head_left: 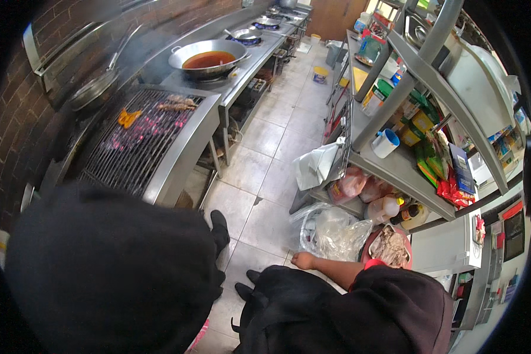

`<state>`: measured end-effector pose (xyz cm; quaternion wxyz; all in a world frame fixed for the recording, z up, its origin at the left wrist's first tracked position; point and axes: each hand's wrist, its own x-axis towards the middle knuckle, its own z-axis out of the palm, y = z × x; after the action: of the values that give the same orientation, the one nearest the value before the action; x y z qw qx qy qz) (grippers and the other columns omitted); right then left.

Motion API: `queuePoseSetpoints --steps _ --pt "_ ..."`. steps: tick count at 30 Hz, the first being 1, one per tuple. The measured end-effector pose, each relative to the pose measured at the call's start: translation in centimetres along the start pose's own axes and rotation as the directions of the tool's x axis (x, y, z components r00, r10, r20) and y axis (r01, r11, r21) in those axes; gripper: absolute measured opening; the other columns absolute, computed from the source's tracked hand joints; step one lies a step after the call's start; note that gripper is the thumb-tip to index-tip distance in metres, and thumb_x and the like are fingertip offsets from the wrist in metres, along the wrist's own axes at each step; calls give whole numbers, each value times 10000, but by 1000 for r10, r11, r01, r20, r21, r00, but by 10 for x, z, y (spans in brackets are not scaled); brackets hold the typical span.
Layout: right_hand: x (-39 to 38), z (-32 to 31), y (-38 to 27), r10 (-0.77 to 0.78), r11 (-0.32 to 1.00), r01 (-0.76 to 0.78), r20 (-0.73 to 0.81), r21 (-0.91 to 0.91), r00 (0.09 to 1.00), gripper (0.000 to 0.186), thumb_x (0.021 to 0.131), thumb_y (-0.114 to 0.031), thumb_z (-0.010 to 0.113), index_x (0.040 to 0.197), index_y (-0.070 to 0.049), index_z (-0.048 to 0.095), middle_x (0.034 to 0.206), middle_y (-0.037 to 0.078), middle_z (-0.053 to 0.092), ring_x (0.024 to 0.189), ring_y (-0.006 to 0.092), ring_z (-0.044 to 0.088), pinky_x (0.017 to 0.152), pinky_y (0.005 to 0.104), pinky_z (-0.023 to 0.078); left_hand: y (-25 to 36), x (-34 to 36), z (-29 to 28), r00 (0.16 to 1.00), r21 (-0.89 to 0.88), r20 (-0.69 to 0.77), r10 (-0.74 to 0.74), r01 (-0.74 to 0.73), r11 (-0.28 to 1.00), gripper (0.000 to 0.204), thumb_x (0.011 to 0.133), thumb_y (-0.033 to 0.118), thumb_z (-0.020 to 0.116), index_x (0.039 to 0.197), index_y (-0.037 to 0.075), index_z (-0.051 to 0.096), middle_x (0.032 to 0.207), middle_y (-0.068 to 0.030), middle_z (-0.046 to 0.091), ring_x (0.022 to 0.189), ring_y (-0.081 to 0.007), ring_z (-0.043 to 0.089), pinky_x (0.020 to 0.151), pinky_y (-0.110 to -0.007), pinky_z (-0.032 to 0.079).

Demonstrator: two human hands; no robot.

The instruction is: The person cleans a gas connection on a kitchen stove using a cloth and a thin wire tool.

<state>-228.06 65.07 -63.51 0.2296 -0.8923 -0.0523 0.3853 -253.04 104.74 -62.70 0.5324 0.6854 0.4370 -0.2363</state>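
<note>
My right hand [304,260] is low in the middle, at the end of a bare forearm below a dark sleeve with a red cuff. Its fingers are curled in, and nothing shows in them. It is nearest to a crumpled clear plastic bag [335,233]. Beside the bag, a red tub [367,243] holds a tray of pale shredded meat [390,246]. My left hand is out of view. A large black-clothed form [109,271], seemingly another person, fills the lower left and shows no hands.
A charcoal grill [140,138] with glowing coals carries skewered meat [177,104] and an orange-yellow piece [128,118]. Beyond it, a wide pan [209,58] of red-brown liquid sits on the steel counter. A tiled aisle runs between counter and shelves [395,176] loaded with packets and bottles.
</note>
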Motion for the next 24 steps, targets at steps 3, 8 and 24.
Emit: queuePoseSetpoints --steps 3,8,24 --pt "-3 0 15 80 992 -81 -18 -98 997 439 919 -380 489 1024 -19 716 1037 210 708 1018 397 657 911 465 502 43 31 1 997 45 46 61 -63 997 269 941 318 646 988 55 674 738 -83 670 689 -205 649 669 -351 507" --pt "19 -6 91 20 914 38 139 -404 990 352 860 -309 545 981 -48 748 1000 244 700 975 417 673 847 496 528 122 76 29 974 106 144 177 -193 975 275 940 322 647 974 51 682 722 -84 671 681 -204 648 667 -348 505" --pt "-2 -49 178 -93 995 92 29 38 995 375 843 -358 579 1047 -64 691 975 208 695 950 398 666 774 485 516 485 235 219 855 42 400 330 -377 925 291 967 302 593 933 22 666 862 -50 676 677 -169 617 598 -342 497"
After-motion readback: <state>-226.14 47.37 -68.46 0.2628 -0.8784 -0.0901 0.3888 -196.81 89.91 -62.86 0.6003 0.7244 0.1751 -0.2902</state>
